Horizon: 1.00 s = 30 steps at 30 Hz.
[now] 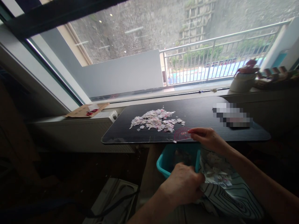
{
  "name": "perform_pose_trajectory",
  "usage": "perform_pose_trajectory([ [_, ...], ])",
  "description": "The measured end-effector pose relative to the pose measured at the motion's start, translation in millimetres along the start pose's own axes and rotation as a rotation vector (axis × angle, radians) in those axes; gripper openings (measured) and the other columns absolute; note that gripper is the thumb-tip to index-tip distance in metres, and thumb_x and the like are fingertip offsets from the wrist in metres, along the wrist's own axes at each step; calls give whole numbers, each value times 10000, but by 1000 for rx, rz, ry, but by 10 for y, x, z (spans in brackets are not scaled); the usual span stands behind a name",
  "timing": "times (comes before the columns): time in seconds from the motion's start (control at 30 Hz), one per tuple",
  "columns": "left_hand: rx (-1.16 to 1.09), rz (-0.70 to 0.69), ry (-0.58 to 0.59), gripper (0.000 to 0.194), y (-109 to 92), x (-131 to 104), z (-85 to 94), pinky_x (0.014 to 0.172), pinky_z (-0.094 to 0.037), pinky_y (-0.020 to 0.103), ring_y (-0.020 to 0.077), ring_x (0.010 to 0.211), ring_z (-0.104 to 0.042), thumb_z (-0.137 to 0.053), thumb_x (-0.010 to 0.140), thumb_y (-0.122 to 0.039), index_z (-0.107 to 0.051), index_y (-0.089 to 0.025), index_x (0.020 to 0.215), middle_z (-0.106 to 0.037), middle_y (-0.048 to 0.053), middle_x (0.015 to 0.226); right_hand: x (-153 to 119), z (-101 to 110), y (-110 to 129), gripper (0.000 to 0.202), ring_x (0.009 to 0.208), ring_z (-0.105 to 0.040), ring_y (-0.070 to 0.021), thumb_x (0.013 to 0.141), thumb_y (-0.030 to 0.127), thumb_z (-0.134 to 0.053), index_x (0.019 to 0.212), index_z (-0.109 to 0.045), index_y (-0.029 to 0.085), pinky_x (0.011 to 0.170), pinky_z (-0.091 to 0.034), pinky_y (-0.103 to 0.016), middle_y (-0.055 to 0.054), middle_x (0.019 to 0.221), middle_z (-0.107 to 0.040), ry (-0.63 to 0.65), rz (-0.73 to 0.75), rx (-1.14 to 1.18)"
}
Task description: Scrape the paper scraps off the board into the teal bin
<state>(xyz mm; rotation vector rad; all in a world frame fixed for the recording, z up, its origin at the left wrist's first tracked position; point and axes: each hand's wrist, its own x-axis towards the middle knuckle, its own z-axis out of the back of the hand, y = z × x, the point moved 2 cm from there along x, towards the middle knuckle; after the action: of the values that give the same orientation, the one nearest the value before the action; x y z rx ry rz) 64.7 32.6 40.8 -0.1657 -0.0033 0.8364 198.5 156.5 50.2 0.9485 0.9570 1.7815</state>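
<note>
A pile of small pale and pinkish paper scraps (155,119) lies on the dark tabletop (121,126). My right hand (205,137) pinches the edge of a clear protractor with red markings (180,134) at the table's front edge. Below it stands a turquoise bin (164,160), its inside partly in shadow. Closed over the bin's near side, my left hand (182,183) grips a striped cloth (224,196) beside the rim. More paper scraps (218,171) rest on the cloth to the right of the bin.
A pixelated flat object (232,115) lies at the table's right. On the left ledge are a brown envelope (78,111) and red scissors (92,112). A jug-like container (244,79) stands on the windowsill. Below left is a pale box-like object (114,199).
</note>
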Motion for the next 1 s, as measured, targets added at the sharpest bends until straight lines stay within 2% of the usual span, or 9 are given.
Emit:
perform_pose_trajectory([
  [0.13, -5, 6, -12, 173, 2, -6, -7, 600, -393, 284, 211, 676, -617, -597, 784, -373, -628, -206, 817, -634, 22, 715, -20, 124, 6, 348, 684, -648, -186, 708, 402, -621, 917, -737, 149, 612, -506, -272, -61, 777, -730, -1, -32, -23],
  [0.3, -4, 14, -6, 163, 2, 2, -17, 610, -394, 287, 209, 682, -607, -605, 770, -367, -612, -209, 809, -622, 18, 709, 297, 374, -104, 367, 644, -614, -164, 709, 395, -600, 950, -732, 152, 609, -481, -269, -50, 738, -715, -267, 3, -105],
  [0.37, 0, 22, 2, 161, 2, 7, -17, 614, -396, 288, 207, 677, -601, -605, 769, -370, -606, -213, 808, -616, 17, 712, 505, 393, -173, 365, 609, -589, -156, 707, 386, -593, 944, -735, 147, 579, -458, -267, -48, 716, -706, -303, 11, -177],
  [0.47, 1, 30, 11, 157, 2, 4, -10, 620, -399, 287, 203, 680, -594, -597, 777, -371, -600, -215, 801, -607, 15, 712, 774, 330, -276, 381, 559, -558, -142, 704, 382, -577, 952, -733, 138, 544, -434, -256, -30, 641, -677, -254, -2, -183],
  [0.53, -1, 32, 17, 151, 4, -4, -8, 626, -402, 284, 199, 682, -592, -592, 783, -362, -599, -212, 801, -604, 16, 715, 849, 280, -317, 393, 559, -556, -138, 700, 380, -577, 963, -729, 131, 545, -431, -251, -24, 629, -666, -227, -3, -171],
  [0.6, -7, 39, 17, 147, 8, -13, -12, 632, -405, 283, 198, 684, -593, -591, 785, -354, -602, -209, 805, -603, 18, 717, 817, 256, -318, 396, 563, -559, -140, 699, 379, -580, 962, -727, 122, 551, -432, -251, -22, 616, -658, -209, -7, -169],
  [0.73, -32, 41, 15, 160, 9, -16, -28, 629, -410, 284, 205, 684, -597, -596, 788, -365, -610, -207, 808, -606, 20, 715, 570, 293, -226, 355, 591, -583, -147, 706, 375, -587, 932, -733, 143, 569, -442, -252, -21, 622, -667, -133, -18, -153],
  [0.93, -41, 49, 16, 144, -7, -21, -23, 643, -410, 287, 207, 694, -598, -604, 777, -342, -612, -201, 809, -611, 25, 725, 426, 391, -162, 400, 578, -572, -145, 705, 398, -581, 948, -728, 116, 562, -443, -266, -43, 671, -687, -242, -21, -185],
  [1.0, -42, 48, 21, 141, -4, -29, -23, 641, -407, 284, 206, 697, -598, -599, 779, -339, -612, -203, 813, -612, 24, 724, 424, 375, -184, 395, 567, -573, -145, 708, 399, -580, 948, -728, 122, 548, -442, -265, -39, 657, -685, -224, -34, -190],
])
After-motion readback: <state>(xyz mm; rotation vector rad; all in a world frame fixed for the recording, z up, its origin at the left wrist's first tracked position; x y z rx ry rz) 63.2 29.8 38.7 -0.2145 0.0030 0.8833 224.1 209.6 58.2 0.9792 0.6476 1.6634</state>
